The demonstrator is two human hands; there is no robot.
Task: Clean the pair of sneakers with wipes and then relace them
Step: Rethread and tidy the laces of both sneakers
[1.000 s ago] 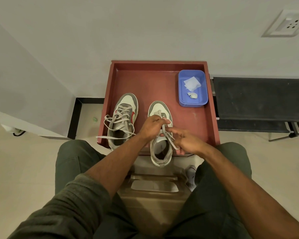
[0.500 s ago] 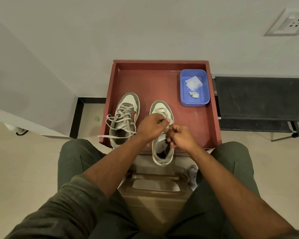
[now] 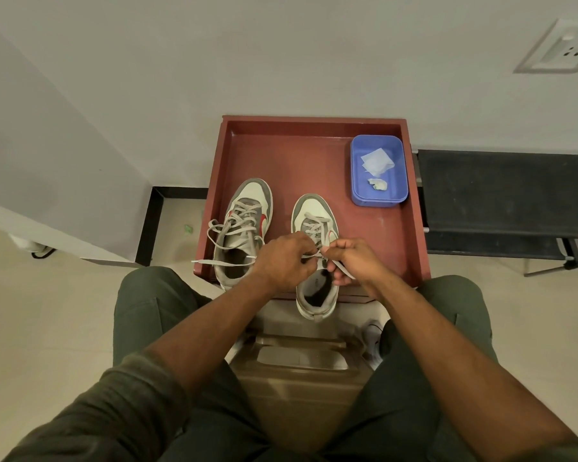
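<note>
Sneakers sit side by side, toes pointing at the wall, in a shallow red-brown tray (image 3: pixel 411 228): the left sneaker (image 3: pixel 247 225) lies fully inside with its grey laces loosely threaded and one end trailing over the tray's left rim, while the right sneaker (image 3: pixel 316 261) has its heel overhanging the tray's near edge. Over the right sneaker's tongue the two hands meet; the left hand (image 3: pixel 282 258) has its fingers curled in a closed grip that pinches the lace (image 3: pixel 342 271), and the right hand (image 3: pixel 354 258) is likewise curled, its grip pinching the same lace, whose free end runs down across its fingers. In the tray's far right corner stands a blue tub (image 3: pixel 401 175) holding a flat white wipe (image 3: pixel 376 160) and, nearer, a small crumpled wipe (image 3: pixel 377 184) that looks soiled. The tray rests against a pale wall with a white socket (image 3: pixel 559 50) high on the right, and a dark bench (image 3: pixel 501 191) adjoins the tray's right side. Pale floor tiles and a black skirting strip show at left. What carries the tray is hidden beneath it, so whether it is a tabletop cannot be told. The exact crossing of the lace between the fingertips is too small to make out, and the beige object between the person's knees is hard to identify
</note>
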